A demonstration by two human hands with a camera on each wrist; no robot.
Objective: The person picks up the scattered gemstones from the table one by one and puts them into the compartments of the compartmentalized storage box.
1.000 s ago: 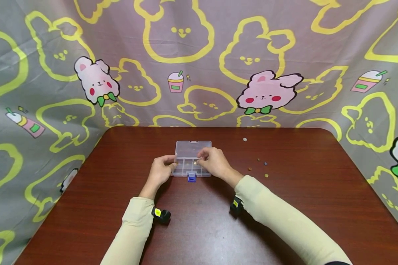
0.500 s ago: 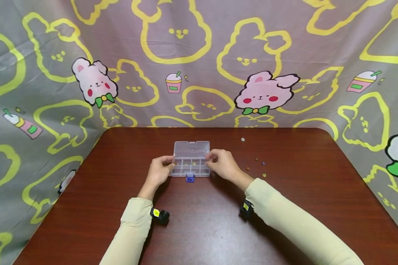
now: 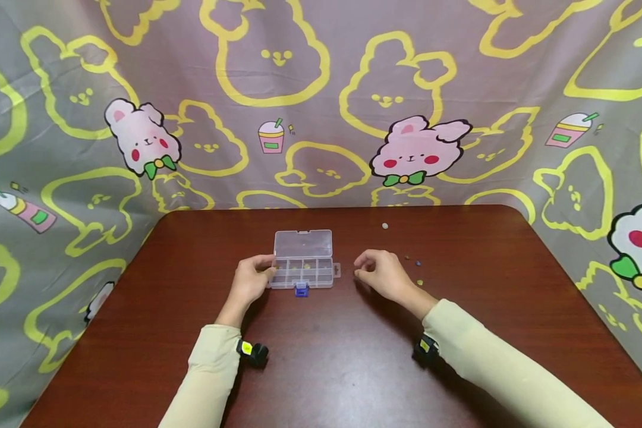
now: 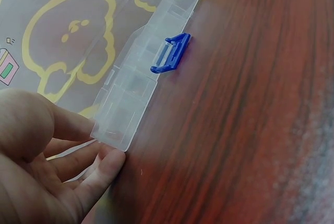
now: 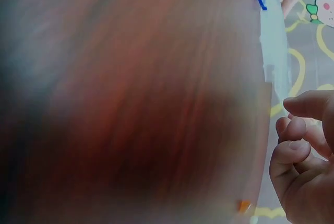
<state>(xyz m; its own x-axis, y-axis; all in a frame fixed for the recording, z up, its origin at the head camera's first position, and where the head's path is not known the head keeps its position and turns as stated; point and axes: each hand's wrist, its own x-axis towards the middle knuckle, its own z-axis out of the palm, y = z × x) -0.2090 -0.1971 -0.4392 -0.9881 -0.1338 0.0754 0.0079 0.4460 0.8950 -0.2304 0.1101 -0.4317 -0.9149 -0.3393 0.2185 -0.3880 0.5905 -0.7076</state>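
A clear plastic compartment box (image 3: pixel 321 284) stands on the table with its lid (image 3: pixel 302 244) raised at the back and a blue latch (image 3: pixel 301 292) hanging at the front. Small yellowish pieces (image 3: pixel 307 267) lie in some back compartments. My left hand (image 3: pixel 250 282) grips the box's left end, thumb at the front corner and fingers behind, as the left wrist view shows. To the right of the box, my right hand (image 3: pixel 386 276) hovers with loosely bent fingers and nothing visible between them. In the right wrist view, an orange piece (image 5: pixel 244 206) lies below that hand.
Small loose pieces lie on the brown table (image 3: pixel 321 368) at the right: a white one (image 3: pixel 385 226) farther back, a brown one (image 3: pixel 407 257), a blue one (image 3: pixel 418 263) and a yellow-green one (image 3: pixel 419 282). A patterned curtain (image 3: pixel 321 107) surrounds the table's back and sides.
My right hand has left the compartments and moved right, off the box towards the loose pieces, uncovering the box's right-end tab. The left hand stays at the box; the head view has shifted slightly.
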